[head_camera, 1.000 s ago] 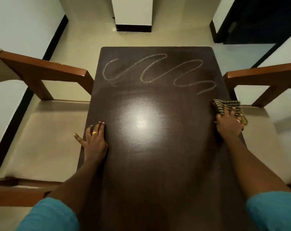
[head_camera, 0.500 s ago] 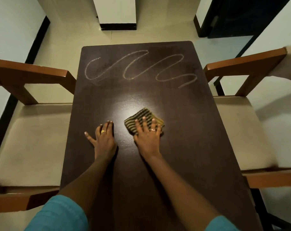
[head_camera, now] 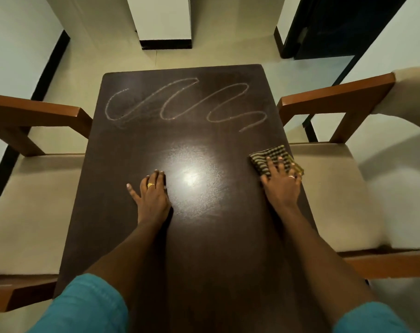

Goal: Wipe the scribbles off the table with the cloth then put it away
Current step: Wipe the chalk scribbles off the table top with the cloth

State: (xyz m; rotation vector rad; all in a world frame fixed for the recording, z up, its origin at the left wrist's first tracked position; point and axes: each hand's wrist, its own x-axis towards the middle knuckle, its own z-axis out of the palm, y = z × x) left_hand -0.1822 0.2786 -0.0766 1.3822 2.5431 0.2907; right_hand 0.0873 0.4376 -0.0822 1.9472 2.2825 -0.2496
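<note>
A dark brown table (head_camera: 204, 248) fills the middle of the view. White looping chalk scribbles (head_camera: 180, 104) run across its far end. A folded cloth (head_camera: 269, 156) with dark and yellow stripes lies at the table's right edge. My right hand (head_camera: 282, 182) presses flat on the cloth, fingers spread over it. My left hand (head_camera: 152, 195) rests flat on the bare tabletop left of the bright light glare, fingers together and thumb out, holding nothing.
Two wooden armchairs with beige cushions flank the table, the left chair (head_camera: 33, 203) and the right chair (head_camera: 343, 188), their armrests close to the table's edges. A white pillar (head_camera: 163, 20) and a dark doorway (head_camera: 336, 22) stand beyond on the pale floor.
My right hand has slid the cloth from the table's middle back to its right edge. My left hand stays flat in about the same spot.
</note>
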